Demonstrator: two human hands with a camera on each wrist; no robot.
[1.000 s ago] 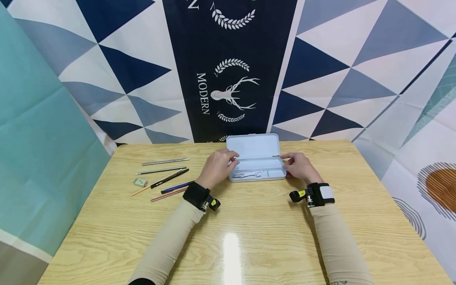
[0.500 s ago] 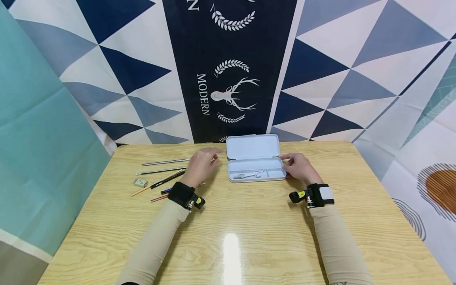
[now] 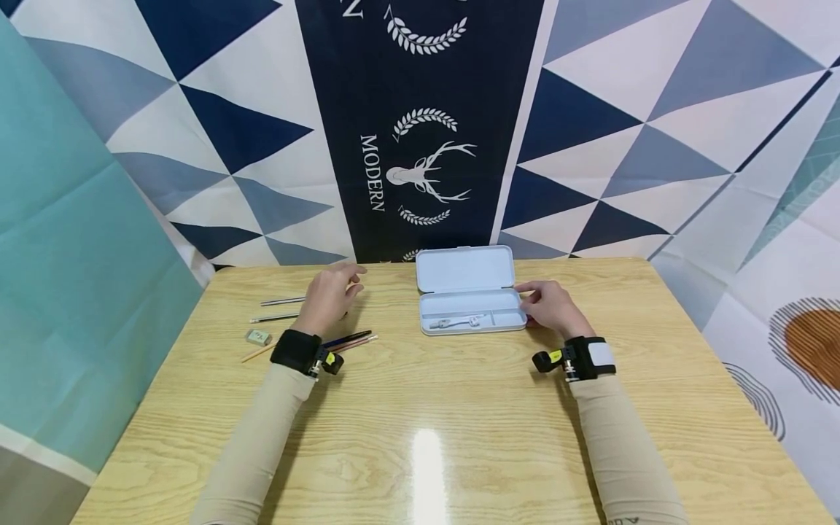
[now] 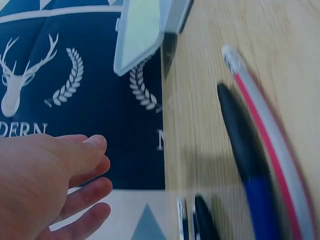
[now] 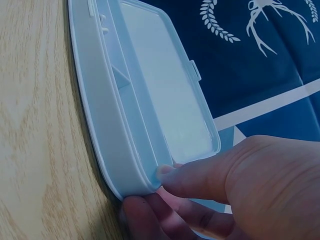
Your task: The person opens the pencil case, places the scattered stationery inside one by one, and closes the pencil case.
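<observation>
Left hand (image 3: pixel 326 299) hovers near pen (image 4: pixel 240 135) and pencil (image 4: pixel 267 125), fingers loose, empty, while right hand (image 3: pixel 555 308) pinches the open pencil case (image 3: pixel 465 270) at the back of the table (image 3: pixel 499 408), so we judge steady-and-reach, next move needing a thumb-and-finger pinch.

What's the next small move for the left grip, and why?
Probably lower the left grip to the blue pen: that grip holds nothing, and the pen's black end lies uncovered nearby. The right grip already pinches the right end of the open case, so the case looks steadied.
</observation>
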